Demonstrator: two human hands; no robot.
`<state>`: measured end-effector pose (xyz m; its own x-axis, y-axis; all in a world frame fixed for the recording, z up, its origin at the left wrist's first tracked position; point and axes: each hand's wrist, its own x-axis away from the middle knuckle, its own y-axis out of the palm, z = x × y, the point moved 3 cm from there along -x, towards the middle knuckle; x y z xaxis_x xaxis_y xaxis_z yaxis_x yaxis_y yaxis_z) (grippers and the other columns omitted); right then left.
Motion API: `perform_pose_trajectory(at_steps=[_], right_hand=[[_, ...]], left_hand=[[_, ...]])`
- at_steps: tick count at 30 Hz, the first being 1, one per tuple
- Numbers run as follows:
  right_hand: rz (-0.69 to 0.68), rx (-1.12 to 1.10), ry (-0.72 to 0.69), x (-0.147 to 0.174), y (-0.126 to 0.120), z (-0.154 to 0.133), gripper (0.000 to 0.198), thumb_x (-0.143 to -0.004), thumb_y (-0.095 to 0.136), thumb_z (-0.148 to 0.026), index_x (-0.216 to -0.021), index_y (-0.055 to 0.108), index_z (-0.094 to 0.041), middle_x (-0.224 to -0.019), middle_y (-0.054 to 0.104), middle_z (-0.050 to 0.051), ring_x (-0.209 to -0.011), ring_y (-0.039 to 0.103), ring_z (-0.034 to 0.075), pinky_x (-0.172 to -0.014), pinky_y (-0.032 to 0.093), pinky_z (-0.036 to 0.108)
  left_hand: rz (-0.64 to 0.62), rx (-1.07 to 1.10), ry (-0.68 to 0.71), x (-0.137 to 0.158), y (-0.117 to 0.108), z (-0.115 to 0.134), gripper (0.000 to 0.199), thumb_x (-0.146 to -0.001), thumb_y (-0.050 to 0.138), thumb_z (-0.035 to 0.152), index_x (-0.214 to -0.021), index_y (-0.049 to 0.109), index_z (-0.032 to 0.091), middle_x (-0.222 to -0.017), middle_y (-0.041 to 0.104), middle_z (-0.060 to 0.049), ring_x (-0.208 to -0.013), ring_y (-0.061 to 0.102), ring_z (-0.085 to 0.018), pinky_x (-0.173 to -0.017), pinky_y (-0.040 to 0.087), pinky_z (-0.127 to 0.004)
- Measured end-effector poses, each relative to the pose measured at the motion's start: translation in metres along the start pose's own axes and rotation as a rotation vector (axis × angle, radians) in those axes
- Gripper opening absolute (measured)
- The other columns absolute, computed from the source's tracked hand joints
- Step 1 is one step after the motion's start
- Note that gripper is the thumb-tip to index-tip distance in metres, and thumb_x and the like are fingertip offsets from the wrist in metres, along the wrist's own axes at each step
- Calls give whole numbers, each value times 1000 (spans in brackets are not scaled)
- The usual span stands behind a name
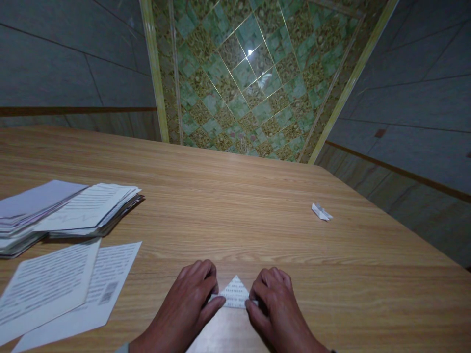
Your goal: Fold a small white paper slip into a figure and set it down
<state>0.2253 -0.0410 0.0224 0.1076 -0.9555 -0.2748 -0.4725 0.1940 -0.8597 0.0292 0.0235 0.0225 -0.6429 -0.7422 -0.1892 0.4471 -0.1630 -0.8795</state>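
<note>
A small folded piece of printed paper (pixel 236 292), triangular with its point facing away from me, lies on the wooden table between my hands. My left hand (pixel 191 296) pinches its left corner, thumb on top along the lower edge. On the other side, my right hand (pixel 273 299) grips the right corner with the thumb and curled fingers. Both outer corners of the paper are partly hidden under my fingers.
A small folded paper boat-like shape (pixel 321 212) rests farther off to the right. Stacked papers (pixel 88 208) lie at the left, with two loose printed sheets (pixel 117 274) nearer me. The wooden table (pixel 228 196) ends before a green patterned tile floor (pixel 253 88).
</note>
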Motion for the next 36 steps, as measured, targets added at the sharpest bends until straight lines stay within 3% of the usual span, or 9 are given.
perform_pose_trajectory(at_steps=[9,16,18,23,25,30,36], right_hand=[[-30,19,39,-1,0,2,22,-79,80,-7,-80,64,-22,-92,64,1,-93,56,23,-91,38,41],[-54,-9,118,-2,-10,6,25,-79,83,-7,-78,62,-22,-90,64,0,-91,57,23,-86,39,37],[-10,-4,61,-1,-11,5,26,-79,84,-9,-81,63,-23,-90,66,-1,-89,57,22,-86,39,37],[128,135,-345,4,1,-11,15,-90,77,-15,-87,64,-24,-83,69,-3,-86,58,19,-96,33,40],[130,179,-426,6,8,-16,17,-94,72,-18,-82,63,-23,-74,67,-4,-80,57,17,-95,33,38],[99,215,-429,5,7,-18,15,-94,74,-24,-82,65,-24,-74,69,-5,-80,57,17,-98,32,39],[14,201,-336,2,-6,-14,19,-89,79,-19,-76,67,-26,-73,71,-6,-82,57,17,-106,28,42]], left_hand=[[56,-68,45,-1,3,-6,16,-85,78,23,-82,62,21,-90,62,-1,-86,58,-24,-76,44,-37],[113,-117,246,1,11,2,16,-93,65,10,-94,63,26,-103,64,0,-92,57,-20,-79,42,-33],[126,-133,312,3,12,7,14,-97,64,13,-90,63,25,-100,65,0,-89,56,-20,-77,40,-33],[143,-157,418,7,14,13,17,-92,75,19,-81,61,21,-82,65,2,-78,53,-18,-75,36,-34],[151,-163,430,8,15,13,18,-91,77,20,-82,62,21,-81,65,3,-78,53,-18,-77,36,-34],[162,-202,417,5,14,12,16,-88,80,25,-84,65,24,-80,67,4,-80,54,-20,-79,36,-37],[208,-215,427,3,11,14,17,-91,76,18,-79,64,23,-75,66,3,-74,54,-20,-77,38,-36]])
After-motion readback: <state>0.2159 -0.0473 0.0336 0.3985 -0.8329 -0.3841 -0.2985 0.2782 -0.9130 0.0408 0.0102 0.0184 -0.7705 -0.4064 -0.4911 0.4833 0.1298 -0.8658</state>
